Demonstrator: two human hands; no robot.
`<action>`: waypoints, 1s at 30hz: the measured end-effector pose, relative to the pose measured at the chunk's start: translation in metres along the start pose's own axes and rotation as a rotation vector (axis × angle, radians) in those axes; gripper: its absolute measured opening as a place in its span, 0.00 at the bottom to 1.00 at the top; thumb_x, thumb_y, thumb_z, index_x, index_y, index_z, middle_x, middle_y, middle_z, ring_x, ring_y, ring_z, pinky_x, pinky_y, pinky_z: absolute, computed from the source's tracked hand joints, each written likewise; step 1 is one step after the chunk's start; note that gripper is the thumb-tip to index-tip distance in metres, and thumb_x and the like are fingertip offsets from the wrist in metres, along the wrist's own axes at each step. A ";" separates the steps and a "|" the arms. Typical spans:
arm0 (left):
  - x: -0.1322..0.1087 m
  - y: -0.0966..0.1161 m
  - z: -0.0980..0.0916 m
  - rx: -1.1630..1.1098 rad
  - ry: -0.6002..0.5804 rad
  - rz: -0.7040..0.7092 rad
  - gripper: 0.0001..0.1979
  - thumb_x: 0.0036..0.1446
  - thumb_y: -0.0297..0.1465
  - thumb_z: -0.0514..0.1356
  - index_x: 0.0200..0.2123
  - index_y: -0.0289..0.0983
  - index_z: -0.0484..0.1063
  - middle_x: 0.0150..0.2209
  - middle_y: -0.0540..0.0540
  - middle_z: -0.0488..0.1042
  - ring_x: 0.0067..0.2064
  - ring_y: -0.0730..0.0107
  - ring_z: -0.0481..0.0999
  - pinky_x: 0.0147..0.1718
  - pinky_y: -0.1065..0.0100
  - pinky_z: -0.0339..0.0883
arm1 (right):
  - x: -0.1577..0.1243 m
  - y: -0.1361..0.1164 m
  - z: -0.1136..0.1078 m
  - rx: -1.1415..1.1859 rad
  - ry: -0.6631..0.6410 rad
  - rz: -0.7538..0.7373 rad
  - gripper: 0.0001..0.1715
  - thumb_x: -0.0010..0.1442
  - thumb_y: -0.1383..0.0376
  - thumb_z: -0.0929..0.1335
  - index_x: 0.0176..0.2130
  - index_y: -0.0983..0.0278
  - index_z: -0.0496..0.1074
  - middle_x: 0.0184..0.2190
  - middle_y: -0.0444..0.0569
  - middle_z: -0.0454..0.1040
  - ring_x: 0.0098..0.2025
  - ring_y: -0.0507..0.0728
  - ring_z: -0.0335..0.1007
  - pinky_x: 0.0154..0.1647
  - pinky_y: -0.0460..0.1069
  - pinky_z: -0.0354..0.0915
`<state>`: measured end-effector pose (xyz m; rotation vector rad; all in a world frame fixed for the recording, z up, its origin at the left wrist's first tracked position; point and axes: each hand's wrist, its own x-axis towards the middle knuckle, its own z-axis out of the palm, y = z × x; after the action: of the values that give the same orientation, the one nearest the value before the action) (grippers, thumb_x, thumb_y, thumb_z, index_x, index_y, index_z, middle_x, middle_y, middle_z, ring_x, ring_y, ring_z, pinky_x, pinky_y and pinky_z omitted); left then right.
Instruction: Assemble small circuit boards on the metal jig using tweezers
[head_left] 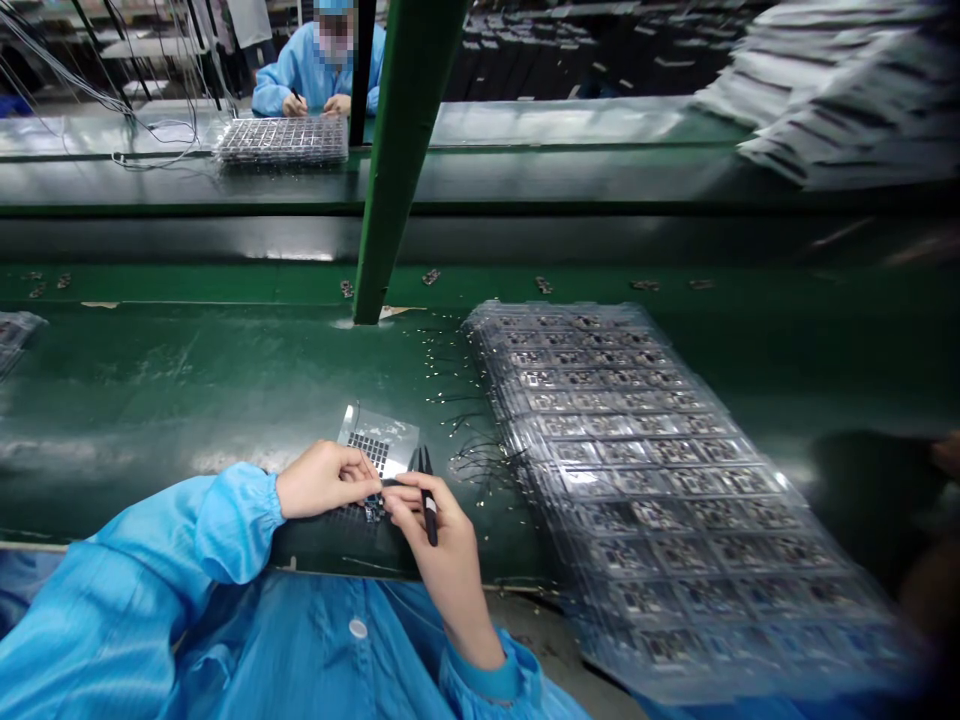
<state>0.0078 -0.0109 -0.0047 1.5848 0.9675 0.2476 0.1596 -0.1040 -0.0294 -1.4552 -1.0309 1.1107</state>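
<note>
My left hand, in a blue sleeve, pinches a small dark part at the near edge of the green bench. My right hand meets it, fingers closed round black tweezers whose tips point away from me. Both hands work just over a small metal plate with a grid of holes. What the left fingers grip is too small to name.
A stack of clear blister trays of small circuit parts lies to the right. Thin wire bits are scattered beside it. A green post rises ahead. Across the conveyor a person in blue works at another tray.
</note>
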 end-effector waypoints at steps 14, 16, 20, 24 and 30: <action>-0.003 -0.003 0.001 0.050 -0.026 0.062 0.11 0.51 0.26 0.60 0.40 0.33 0.74 0.27 0.50 0.77 0.29 0.74 0.75 0.31 0.76 0.67 | 0.000 0.003 0.016 -0.190 0.126 -0.125 0.08 0.54 0.68 0.66 0.36 0.62 0.63 0.27 0.43 0.71 0.27 0.51 0.69 0.26 0.44 0.66; -0.003 -0.002 0.001 0.021 -0.028 0.043 0.14 0.51 0.26 0.61 0.43 0.33 0.72 0.26 0.51 0.76 0.26 0.76 0.74 0.30 0.75 0.67 | 0.002 0.002 0.013 -0.116 0.089 -0.084 0.06 0.55 0.67 0.66 0.36 0.62 0.63 0.27 0.43 0.71 0.27 0.51 0.70 0.26 0.44 0.66; -0.003 -0.001 -0.001 -0.023 -0.036 0.026 0.16 0.51 0.27 0.61 0.45 0.32 0.71 0.25 0.51 0.74 0.24 0.77 0.72 0.29 0.75 0.67 | 0.004 -0.002 0.006 0.006 0.020 -0.010 0.07 0.55 0.65 0.66 0.36 0.62 0.64 0.27 0.43 0.72 0.29 0.52 0.71 0.28 0.44 0.66; -0.004 -0.002 -0.001 -0.025 -0.048 0.033 0.15 0.51 0.27 0.61 0.44 0.32 0.71 0.25 0.51 0.75 0.26 0.76 0.73 0.30 0.74 0.68 | 0.004 -0.002 0.008 0.002 0.043 0.000 0.08 0.54 0.66 0.67 0.36 0.62 0.64 0.26 0.42 0.72 0.28 0.51 0.70 0.27 0.43 0.65; -0.003 -0.005 0.001 0.013 -0.062 0.056 0.15 0.51 0.27 0.61 0.43 0.33 0.72 0.26 0.51 0.75 0.28 0.75 0.74 0.32 0.74 0.68 | 0.003 -0.001 0.012 -0.032 0.075 0.010 0.08 0.52 0.67 0.66 0.35 0.62 0.63 0.24 0.41 0.70 0.25 0.49 0.67 0.24 0.42 0.63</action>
<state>0.0041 -0.0138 -0.0083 1.6240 0.8799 0.2300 0.1483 -0.0980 -0.0299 -1.5178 -0.9939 1.0433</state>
